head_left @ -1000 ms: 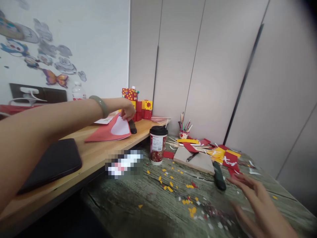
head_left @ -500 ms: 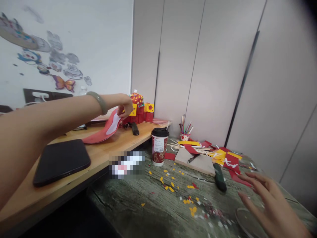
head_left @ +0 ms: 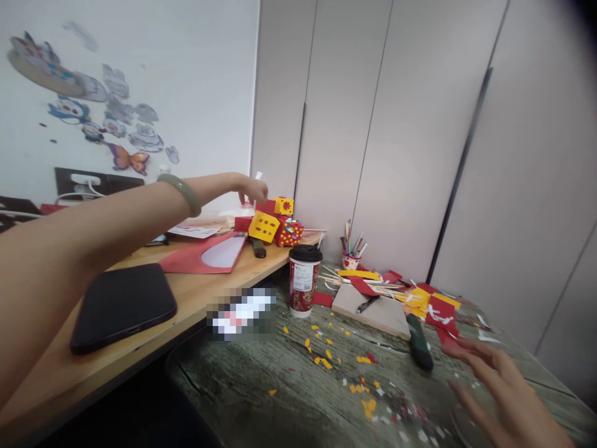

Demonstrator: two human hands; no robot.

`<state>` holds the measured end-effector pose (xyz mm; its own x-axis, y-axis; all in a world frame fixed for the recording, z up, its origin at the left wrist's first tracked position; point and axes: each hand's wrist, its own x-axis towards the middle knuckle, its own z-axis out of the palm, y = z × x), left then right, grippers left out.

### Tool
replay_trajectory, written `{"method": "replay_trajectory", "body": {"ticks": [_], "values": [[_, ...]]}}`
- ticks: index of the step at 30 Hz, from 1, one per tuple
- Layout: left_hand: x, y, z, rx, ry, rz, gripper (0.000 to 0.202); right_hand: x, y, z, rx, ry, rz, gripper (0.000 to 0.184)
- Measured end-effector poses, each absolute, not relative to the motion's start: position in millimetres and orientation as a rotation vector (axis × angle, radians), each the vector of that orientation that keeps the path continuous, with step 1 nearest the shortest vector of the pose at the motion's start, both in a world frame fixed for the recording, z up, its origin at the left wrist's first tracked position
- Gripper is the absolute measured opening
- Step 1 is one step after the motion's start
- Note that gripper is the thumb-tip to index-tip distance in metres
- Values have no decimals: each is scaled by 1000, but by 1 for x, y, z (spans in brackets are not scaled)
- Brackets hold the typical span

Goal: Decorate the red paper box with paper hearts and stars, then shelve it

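My left hand point(head_left: 250, 187) reaches far out over the wooden desk point(head_left: 196, 292), a green bangle point(head_left: 181, 191) on its wrist. Its fingers are curled together just above a red box point(head_left: 267, 206) in a cluster of small paper boxes; what they pinch is hidden. A yellow box point(head_left: 263, 226) and a red dotted box point(head_left: 288, 232) lie tilted beside it. A red paper sheet with a white oval point(head_left: 208, 255) lies flat on the desk. My right hand point(head_left: 506, 392) hovers open, fingers spread, over the grey table point(head_left: 280, 398) at the lower right.
A black tablet case point(head_left: 122, 305) lies on the desk. On the table stand a lidded paper cup point(head_left: 304, 280) and a pencil cup point(head_left: 349, 255), with a wooden board point(head_left: 373, 308), a dark green cutter point(head_left: 420, 342), red and yellow paper strips point(head_left: 422, 298) and scattered scraps.
My left hand let go of the red sheet, which now lies flat, and moved right to the boxes. The box stack has tumbled; the dotted and yellow boxes lie lower.
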<state>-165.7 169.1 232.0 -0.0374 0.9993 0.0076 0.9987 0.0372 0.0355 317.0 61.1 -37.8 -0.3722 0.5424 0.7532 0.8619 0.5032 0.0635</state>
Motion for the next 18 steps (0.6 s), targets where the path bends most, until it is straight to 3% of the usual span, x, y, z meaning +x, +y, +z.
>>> {"method": "replay_trajectory", "body": {"ticks": [8, 12, 18], "values": [[-176, 199, 191, 2357, 2165, -19, 106, 320, 64, -44, -1123, -2122, -610, 33], [-176, 218, 183, 2540, 1995, 101, 107, 320, 66, -46, -1098, -2139, -612, 33], [-165, 246, 161, 2443, 1897, -28, 102, 325, 71, -53, -1035, -2146, -633, 32]]}}
